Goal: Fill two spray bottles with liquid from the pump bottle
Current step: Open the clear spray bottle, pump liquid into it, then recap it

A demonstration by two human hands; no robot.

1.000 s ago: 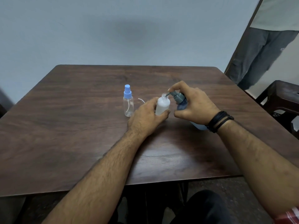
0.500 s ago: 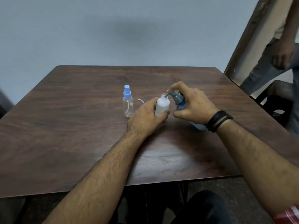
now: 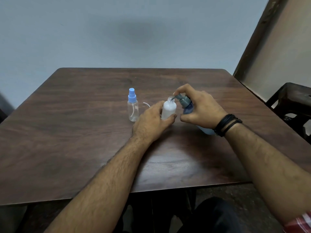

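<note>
An uncapped spray bottle (image 3: 168, 108), nearly full of white liquid, stands upright mid-table. My left hand (image 3: 152, 123) is wrapped around its lower part. My right hand (image 3: 200, 110) holds the blue pump bottle (image 3: 188, 107), tilted to the left, with a finger on the grey pump head. The pump's spout sits right at the open neck of the white-filled bottle. To the left stands a second spray bottle (image 3: 133, 106), clear and empty-looking, with its blue sprayer cap on. A thin white tube (image 3: 146, 103) lies on the table behind my left hand.
The dark wooden table (image 3: 67, 140) reaches back to a grey-blue wall. A dark stool or chair (image 3: 292, 100) stands off the table's right edge, beside a brown door frame (image 3: 255, 36).
My hands and the bottles have barely moved. The person standing at the upper right in the earlier frames has left the view.
</note>
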